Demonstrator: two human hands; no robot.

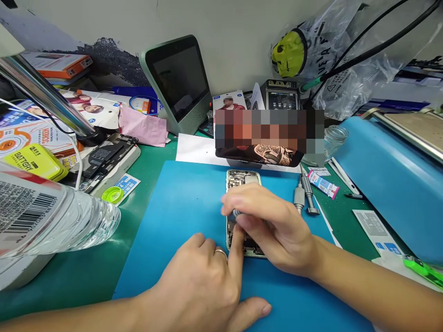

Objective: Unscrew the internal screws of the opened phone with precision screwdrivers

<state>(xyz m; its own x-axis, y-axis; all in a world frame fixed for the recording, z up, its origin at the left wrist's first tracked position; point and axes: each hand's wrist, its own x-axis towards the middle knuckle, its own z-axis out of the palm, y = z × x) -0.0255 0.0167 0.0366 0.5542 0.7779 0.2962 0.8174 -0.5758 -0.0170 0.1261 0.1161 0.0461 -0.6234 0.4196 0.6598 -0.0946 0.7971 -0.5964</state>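
Note:
An opened phone lies on the blue mat with its inner parts exposed. My left hand rests at its lower left, holding nothing. The index finger stretches onto the phone and presses inside it, the thumb points out to the right, and the other fingers are bent. Above the phone, my right hand is closed around a small screwdriver. Only the screwdriver's grey end shows between the fingers; its tip is hidden. Both hands cover the middle of the phone.
The blue mat covers the bench. Two grey screwdrivers lie right of the phone. A phone screen, partly pixelated, is propped behind. A clear bottle and an opened phone body stand left; a blue case lies right.

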